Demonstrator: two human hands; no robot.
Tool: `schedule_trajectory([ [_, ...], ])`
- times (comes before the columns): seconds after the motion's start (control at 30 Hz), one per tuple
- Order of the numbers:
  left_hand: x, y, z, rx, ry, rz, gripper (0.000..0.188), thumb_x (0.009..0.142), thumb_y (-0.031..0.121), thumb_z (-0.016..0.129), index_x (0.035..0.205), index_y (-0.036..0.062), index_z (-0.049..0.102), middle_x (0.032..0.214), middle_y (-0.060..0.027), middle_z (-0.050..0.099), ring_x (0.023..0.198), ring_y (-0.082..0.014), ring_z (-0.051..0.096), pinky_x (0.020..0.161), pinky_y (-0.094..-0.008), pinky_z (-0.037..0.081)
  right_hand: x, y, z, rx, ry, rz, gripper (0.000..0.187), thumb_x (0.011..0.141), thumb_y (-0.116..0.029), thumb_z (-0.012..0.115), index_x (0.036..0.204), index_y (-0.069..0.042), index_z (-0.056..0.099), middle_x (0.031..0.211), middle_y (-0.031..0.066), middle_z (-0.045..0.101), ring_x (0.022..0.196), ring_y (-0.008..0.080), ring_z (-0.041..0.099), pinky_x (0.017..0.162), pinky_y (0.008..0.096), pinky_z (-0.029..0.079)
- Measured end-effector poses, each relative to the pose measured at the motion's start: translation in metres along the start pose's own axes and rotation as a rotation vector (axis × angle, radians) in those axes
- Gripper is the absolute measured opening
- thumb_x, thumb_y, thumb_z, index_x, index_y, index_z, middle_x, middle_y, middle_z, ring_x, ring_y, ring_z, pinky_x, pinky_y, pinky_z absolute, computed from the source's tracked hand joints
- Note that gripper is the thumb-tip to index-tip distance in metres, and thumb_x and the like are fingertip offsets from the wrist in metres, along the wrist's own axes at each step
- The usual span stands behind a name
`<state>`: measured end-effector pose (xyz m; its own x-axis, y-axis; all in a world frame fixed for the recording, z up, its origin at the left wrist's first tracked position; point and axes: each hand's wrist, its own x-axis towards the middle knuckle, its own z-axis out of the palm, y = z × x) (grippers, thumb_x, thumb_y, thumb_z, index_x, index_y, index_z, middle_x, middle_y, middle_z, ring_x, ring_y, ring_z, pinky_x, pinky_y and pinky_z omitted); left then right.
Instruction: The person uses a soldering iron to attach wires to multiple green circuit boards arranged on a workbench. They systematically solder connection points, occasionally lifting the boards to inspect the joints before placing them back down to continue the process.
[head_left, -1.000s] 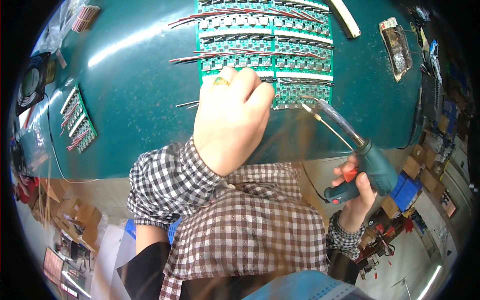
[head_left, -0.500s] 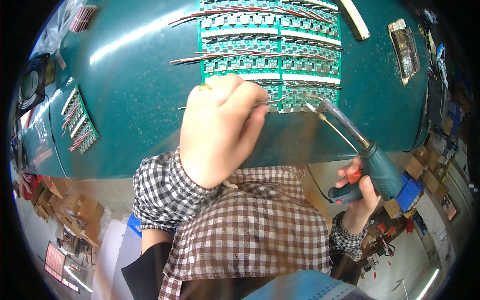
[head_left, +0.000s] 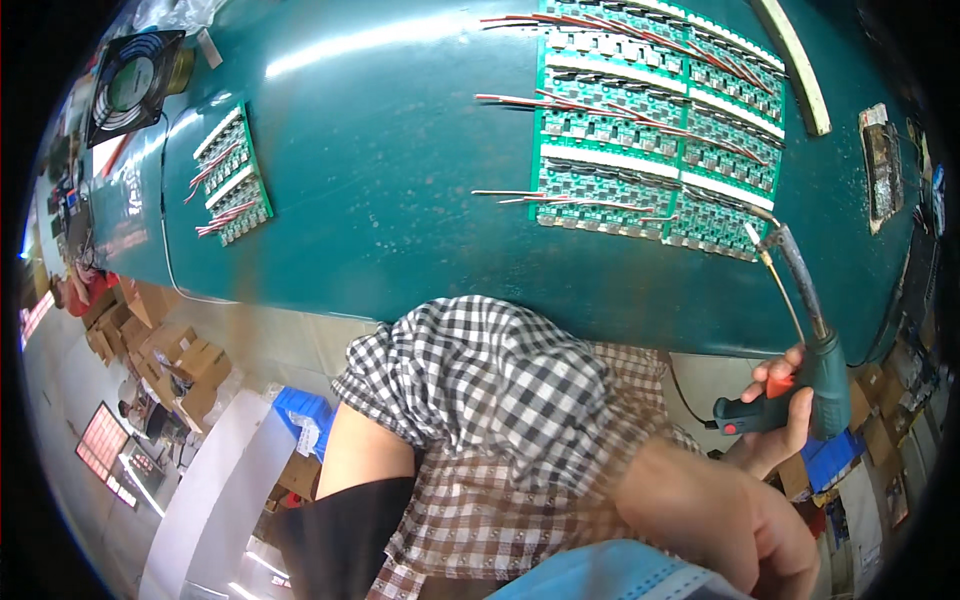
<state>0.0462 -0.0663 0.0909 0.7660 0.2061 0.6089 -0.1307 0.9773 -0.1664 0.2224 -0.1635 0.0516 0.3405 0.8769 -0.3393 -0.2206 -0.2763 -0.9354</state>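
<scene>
In my right hand [head_left: 796,425] is a green soldering gun [head_left: 828,385], its red trigger under my fingers. The gun's bent metal tube and thin solder feed [head_left: 783,285] point at the near right corner of a panel of green circuit boards [head_left: 610,157]. Red, black and white wires [head_left: 590,200] lie across the panel's rows, their ends sticking out past its left edge. My left hand [head_left: 720,510] crosses over my lap, below the soldering gun. Motion smears it and its fingertips are hidden, so whether it holds anything is unclear.
On the green table [head_left: 400,210] stand a black fan [head_left: 135,85] and a smaller board panel with wires [head_left: 232,185] at left. A cream bar [head_left: 795,65] and a dirty metal tray [head_left: 880,170] lie at right. Below are a blue bin [head_left: 305,415] and cardboard boxes [head_left: 185,360].
My left hand has left the nearest board row and swung down and right across my lap. Wires now show on that row. The whole view has shifted; my right hand still grips the soldering gun.
</scene>
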Motion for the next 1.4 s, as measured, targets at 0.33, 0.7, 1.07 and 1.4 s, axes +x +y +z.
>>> schedule_trajectory([
  [0.33, 0.015, -0.031, -0.017, -0.288, -0.037, -0.111, 0.030, 0.082, 0.010, 0.050, 0.109, -0.0039, 0.055, 0.097, -0.0078, 0.062, 0.085, -0.0118, 0.058, 0.072, -0.0224, 0.044, 0.004, 0.006, 0.000, 0.068, -0.015, -0.040, 0.048, 0.088, -0.027, 0.057, 0.114, 0.012, 0.046, 0.092, 0.0155, 0.057, 0.083, 0.0249, 0.062, 0.053, 0.0278, 0.058],
  [0.7, 0.012, -0.036, -0.020, -0.275, -0.001, -0.094, 0.023, 0.084, 0.007, 0.052, 0.105, -0.0020, 0.056, 0.095, -0.0071, 0.061, 0.085, -0.0128, 0.058, 0.072, -0.0249, 0.045, 0.005, 0.010, 0.003, 0.070, 0.005, -0.033, 0.048, 0.087, -0.027, 0.057, 0.113, 0.012, 0.047, 0.091, 0.0148, 0.056, 0.080, 0.0236, 0.061, 0.053, 0.0260, 0.057],
  [1.07, 0.017, -0.028, -0.021, -0.200, 0.033, -0.052, 0.017, 0.086, 0.004, 0.053, 0.102, 0.0000, 0.056, 0.094, -0.0064, 0.061, 0.085, -0.0139, 0.057, 0.073, -0.0273, 0.045, 0.008, 0.007, 0.007, 0.066, -0.017, 0.019, 0.049, 0.085, -0.026, 0.060, 0.112, 0.013, 0.048, 0.088, 0.0161, 0.058, 0.078, 0.0259, 0.063, 0.053, 0.0274, 0.057],
  [1.4, -0.040, 0.032, -0.029, 1.643, 0.789, 0.283, 0.020, 0.080, 0.002, 0.060, 0.100, 0.0009, 0.055, 0.090, -0.0073, 0.061, 0.081, -0.0170, 0.058, 0.068, -0.0316, 0.047, -0.002, 0.006, 0.011, 0.041, 0.138, 0.039, 0.051, 0.081, -0.028, 0.066, 0.113, 0.009, 0.051, 0.089, 0.0144, 0.061, 0.078, 0.0260, 0.064, 0.068, 0.0362, 0.057],
])
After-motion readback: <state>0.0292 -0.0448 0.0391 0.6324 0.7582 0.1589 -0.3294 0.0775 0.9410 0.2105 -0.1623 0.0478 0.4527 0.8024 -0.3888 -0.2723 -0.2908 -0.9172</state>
